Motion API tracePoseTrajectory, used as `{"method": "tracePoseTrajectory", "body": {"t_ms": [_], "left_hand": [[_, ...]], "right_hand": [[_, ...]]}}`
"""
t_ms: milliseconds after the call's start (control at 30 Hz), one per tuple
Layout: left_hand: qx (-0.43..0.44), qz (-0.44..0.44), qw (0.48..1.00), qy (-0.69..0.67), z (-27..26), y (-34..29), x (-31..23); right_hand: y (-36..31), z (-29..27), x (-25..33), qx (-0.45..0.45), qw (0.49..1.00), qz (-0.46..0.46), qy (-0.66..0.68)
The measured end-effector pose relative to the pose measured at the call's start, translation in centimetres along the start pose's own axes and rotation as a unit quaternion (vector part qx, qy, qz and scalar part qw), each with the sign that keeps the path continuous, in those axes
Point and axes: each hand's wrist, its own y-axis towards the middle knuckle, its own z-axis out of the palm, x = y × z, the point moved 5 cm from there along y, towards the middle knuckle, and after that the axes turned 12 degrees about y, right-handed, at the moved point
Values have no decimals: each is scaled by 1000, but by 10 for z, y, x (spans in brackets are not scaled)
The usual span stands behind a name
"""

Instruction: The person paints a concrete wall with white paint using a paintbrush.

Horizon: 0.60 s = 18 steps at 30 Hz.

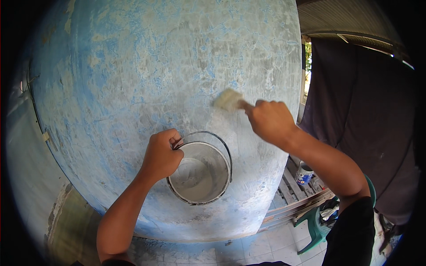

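My left hand (163,153) is closed on the rim of a small bucket (199,174), holding it up in front of the wall. Inside the bucket lies a pale grey-white liquid, low against one side, and its thin wire handle arcs up over the right. Higher and to the right, my right hand (271,122) grips the handle of a wide paintbrush (229,100). The brush's pale head is slightly blurred and lies against or just off the wall (151,71), which carries patchy blue and whitish grey paint.
Right of the wall's edge hangs a dark cloth (364,115). Below it stand a slatted wooden bench (293,186) with a paint can (304,173) on it and a green plastic chair (314,230). Pale floor tiles (248,250) run along the wall's foot. A cable (37,115) runs down at the left.
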Motion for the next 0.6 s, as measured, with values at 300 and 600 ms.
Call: {"method": "tracePoseTrajectory", "body": {"t_ms": [300,600], "left_hand": [[1,11,1000,5,11,5,-14],[18,8,1000,21,10,-3,-22]], "right_hand": [[-16,56,-10,-9,1000,15,-7],[3,-6,-10,-61,998,-22,15]]}}
